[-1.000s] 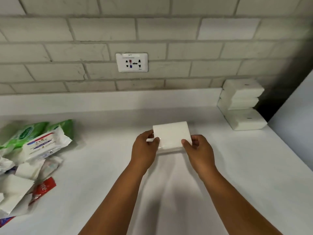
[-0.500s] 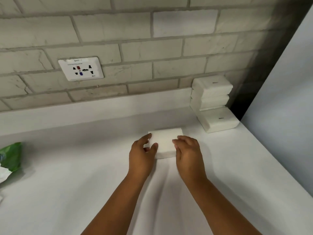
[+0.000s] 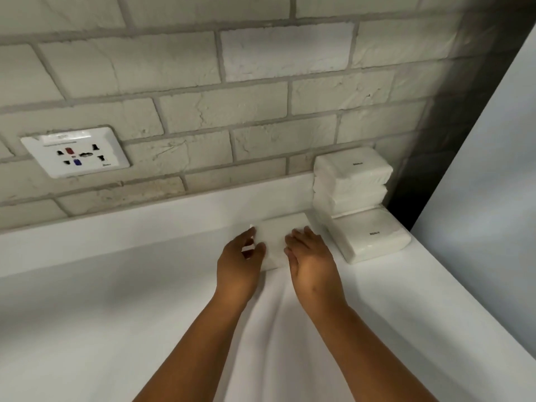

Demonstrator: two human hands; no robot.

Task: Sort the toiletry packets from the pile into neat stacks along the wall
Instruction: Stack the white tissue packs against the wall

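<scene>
At the upper left of the frame, a wall socket [image 3: 76,152] sits in the brick wall [image 3: 255,91]. At centre, the left hand [image 3: 239,264] pinches the left edge of a white packet [image 3: 277,239] lying flat on the counter [image 3: 87,300] against the wall ledge. The right hand [image 3: 311,261] rests on the packet, fingers extended. At right, just beside, a stack of white packets [image 3: 352,181] and one further packet [image 3: 372,235] are placed. The pile is out of view; remaining work cannot be judged.
</scene>
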